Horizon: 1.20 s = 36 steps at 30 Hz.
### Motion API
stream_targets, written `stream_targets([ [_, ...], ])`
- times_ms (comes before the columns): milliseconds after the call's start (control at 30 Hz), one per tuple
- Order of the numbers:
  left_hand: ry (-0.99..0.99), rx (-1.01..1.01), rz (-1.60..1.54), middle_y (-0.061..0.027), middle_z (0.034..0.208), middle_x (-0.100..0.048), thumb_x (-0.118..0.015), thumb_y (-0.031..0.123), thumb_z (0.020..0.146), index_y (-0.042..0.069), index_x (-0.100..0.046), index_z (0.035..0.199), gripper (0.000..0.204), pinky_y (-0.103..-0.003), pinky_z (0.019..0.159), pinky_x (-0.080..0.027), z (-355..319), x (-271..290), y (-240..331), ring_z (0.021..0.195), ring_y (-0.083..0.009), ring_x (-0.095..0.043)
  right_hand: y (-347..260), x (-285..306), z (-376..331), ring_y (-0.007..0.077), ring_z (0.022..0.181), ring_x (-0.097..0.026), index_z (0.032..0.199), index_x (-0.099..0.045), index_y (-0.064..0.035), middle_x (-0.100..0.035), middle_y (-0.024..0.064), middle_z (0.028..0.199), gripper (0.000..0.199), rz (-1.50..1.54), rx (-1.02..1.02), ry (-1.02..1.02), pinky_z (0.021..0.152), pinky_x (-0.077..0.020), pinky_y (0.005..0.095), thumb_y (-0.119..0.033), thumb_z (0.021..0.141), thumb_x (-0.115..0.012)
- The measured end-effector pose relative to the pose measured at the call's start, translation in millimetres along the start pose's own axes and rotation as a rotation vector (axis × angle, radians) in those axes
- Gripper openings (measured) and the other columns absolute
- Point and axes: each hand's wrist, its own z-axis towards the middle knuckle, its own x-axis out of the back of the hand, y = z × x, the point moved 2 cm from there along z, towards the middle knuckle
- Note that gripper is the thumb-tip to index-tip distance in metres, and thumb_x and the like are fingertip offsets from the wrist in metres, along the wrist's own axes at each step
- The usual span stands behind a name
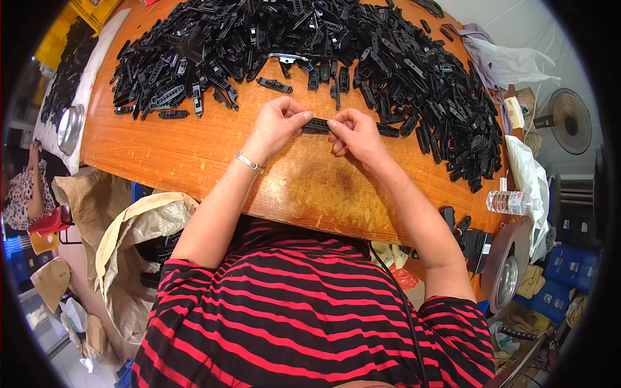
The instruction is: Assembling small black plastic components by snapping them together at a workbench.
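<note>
My left hand (279, 123) and my right hand (352, 132) meet over the orange wooden table (194, 155), pinching one small black plastic part (316, 126) between their fingertips. The part is a short ribbed strip held level just above the tabletop. A silver bracelet circles my left wrist. Beyond my hands a wide heap of several similar black plastic parts (310, 45) covers the far half of the table and curves down its right side.
An open brown sack (139, 239) holding black parts stands at my lower left. A clear plastic bottle (511, 202) and white bags lie at the table's right end, with a fan (569, 119) beyond. Another person sits at far left.
</note>
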Motion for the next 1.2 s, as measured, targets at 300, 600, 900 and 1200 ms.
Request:
stream_targets([
  [300,0.055,0.003,0.202,-0.0047,0.073,-0.065,-0.078,0.017,0.079,0.0,-0.064,0.083,0.022,-0.028,0.061,-0.05,2.6,-0.4,-11.5,0.067,-0.0115,-0.059,0.7,-2.7,6.8,0.0103,0.052,-0.059,0.094,-0.055,0.001,-0.061,0.0056,0.07,0.021,-0.197,-0.009,-0.031,0.043,-0.047,0.0243,-0.017,0.093,-0.064],
  [600,-0.147,0.17,0.355,-0.0051,0.074,-0.065,-0.079,0.022,0.08,0.002,-0.062,0.081,0.026,-0.029,0.06,-0.05,22.2,9.8,-0.4,0.067,-0.0129,-0.059,-20.0,4.9,22.8,0.0153,0.053,-0.063,0.091,-0.056,0.0013,-0.065,0.0093,0.071,0.025,-0.32,-0.298,-0.169,0.044,-0.0517,0.0269,-0.021,0.092,-0.067],
  [900,-0.084,0.072,0.63,-0.0142,0.078,-0.066,-0.077,0.031,0.078,0.003,-0.061,0.085,0.033,-0.039,0.069,-0.05,22.9,6.3,3.9,0.075,-0.0287,-0.064,-15.6,0.4,24.1,0.0181,0.049,-0.064,0.09,-0.052,0.0003,-0.065,0.0119,0.066,0.022,-0.263,-0.294,-0.108,0.041,-0.0502,0.0291,-0.017,0.093,-0.065],
  [1200,-0.027,-0.141,0.585,-0.0099,0.074,-0.066,-0.075,0.032,0.083,-0.001,-0.066,0.094,0.036,-0.033,0.061,-0.049,-31.1,7.2,6.4,0.066,-0.0198,-0.062,6.7,-14.2,-30.7,0.0111,0.052,-0.06,0.096,-0.051,-0.0009,-0.064,0.0078,0.068,0.019,-0.041,0.058,-0.019,0.044,-0.0456,0.0228,-0.016,0.094,-0.063],
])
